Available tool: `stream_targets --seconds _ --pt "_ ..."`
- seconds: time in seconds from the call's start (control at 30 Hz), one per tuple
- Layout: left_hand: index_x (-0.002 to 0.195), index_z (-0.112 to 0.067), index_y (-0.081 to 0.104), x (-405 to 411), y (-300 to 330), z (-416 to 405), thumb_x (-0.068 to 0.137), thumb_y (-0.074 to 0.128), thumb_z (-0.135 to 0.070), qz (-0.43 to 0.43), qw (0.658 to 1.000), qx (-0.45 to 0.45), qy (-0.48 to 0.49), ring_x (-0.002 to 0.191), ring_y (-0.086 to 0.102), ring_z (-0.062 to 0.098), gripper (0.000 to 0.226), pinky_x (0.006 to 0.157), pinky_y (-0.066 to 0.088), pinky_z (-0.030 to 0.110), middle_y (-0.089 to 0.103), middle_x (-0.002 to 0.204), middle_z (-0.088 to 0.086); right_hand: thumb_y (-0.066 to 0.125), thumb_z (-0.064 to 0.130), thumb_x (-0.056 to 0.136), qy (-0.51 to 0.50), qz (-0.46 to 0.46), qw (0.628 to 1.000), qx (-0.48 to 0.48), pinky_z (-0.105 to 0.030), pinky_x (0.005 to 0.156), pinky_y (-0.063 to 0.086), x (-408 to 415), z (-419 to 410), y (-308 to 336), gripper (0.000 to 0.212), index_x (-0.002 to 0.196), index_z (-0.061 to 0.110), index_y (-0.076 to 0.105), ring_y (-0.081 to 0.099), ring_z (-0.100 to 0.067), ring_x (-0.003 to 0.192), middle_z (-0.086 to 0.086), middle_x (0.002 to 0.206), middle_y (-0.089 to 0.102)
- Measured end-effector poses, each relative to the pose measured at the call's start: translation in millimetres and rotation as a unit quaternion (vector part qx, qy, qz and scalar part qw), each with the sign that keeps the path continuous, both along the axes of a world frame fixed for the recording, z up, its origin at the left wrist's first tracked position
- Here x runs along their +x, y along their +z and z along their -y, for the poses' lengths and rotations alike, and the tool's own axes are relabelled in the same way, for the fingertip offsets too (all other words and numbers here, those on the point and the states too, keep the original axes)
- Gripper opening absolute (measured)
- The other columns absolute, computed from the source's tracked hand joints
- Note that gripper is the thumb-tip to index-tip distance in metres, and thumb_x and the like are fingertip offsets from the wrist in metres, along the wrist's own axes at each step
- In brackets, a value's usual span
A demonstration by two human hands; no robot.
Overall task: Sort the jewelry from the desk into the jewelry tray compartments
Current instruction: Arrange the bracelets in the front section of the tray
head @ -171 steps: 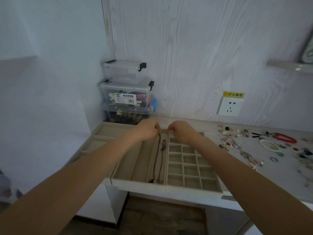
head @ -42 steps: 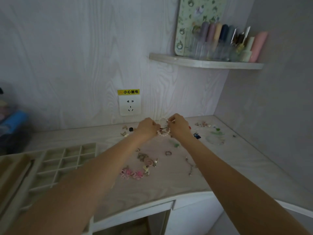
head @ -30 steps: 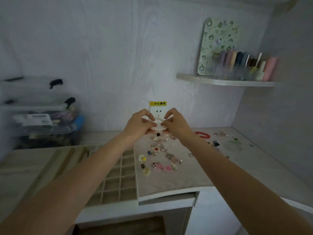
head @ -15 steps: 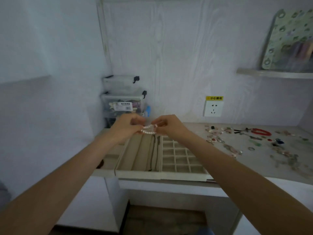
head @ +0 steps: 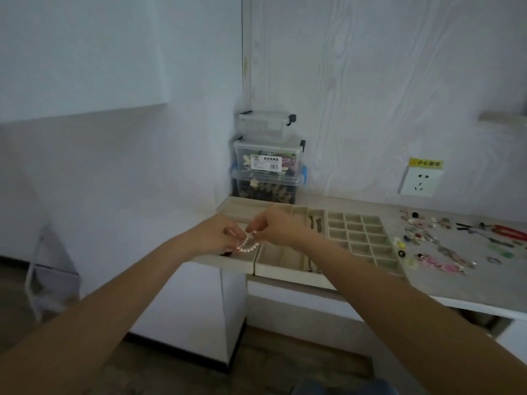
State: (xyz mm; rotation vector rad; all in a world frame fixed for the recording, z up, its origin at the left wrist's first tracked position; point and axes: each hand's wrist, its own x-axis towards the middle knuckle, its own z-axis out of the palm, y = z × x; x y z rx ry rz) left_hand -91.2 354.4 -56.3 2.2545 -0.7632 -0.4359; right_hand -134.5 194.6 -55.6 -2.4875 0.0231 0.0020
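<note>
Pearl bracelet (head: 247, 247), pinched between both hands (head: 216, 238) (head: 278, 228), now carried from counter (head: 456, 283) to over left tray (head: 236, 262); placement pending.

Carrying, on the pale bench (head: 445, 286): beige jewelry trays (head: 288, 273) lying directly beneath the fingers (head: 251, 228), stacked clear storage boxes (head: 266, 166) sitting just beyond them, scattered jewelry (head: 445, 243) lying well right of them.
</note>
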Motion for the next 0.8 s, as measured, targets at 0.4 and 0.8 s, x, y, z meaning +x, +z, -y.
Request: stream_targets --seconds 0.4,0.8 --pt "0.113 -0.016 0.069 8.2 -8.5 -6.9 0.095 0.046 -0.008 0.125 0.977 0.161 -0.065 0.107 0.057 0.015 0.03 0.085 0.038 0.016 0.064 0.118 0.0 0.058 0.012 0.09 0.037 -0.025 0.98 -0.194 -0.022 0.082 0.04 10.6 -20.5 -10.7 0.029 0.118 0.014 0.065 0.057 -0.021 0.109 -0.007 0.121 0.06" --pt "0.11 -0.021 0.071 11.0 -15.2 -5.5 0.093 0.046 -0.008 0.221 0.937 0.265 -0.055 0.099 0.057 0.022 0.033 0.081 0.045 0.03 0.061 0.115 0.003 0.051 0.008 0.092 0.023 -0.047 0.964 -0.261 -0.034 0.088 0.048 9.0 -23.1 -11.6 0.026 0.112 0.006 0.066 0.06 -0.028 0.104 -0.014 0.114 0.064"
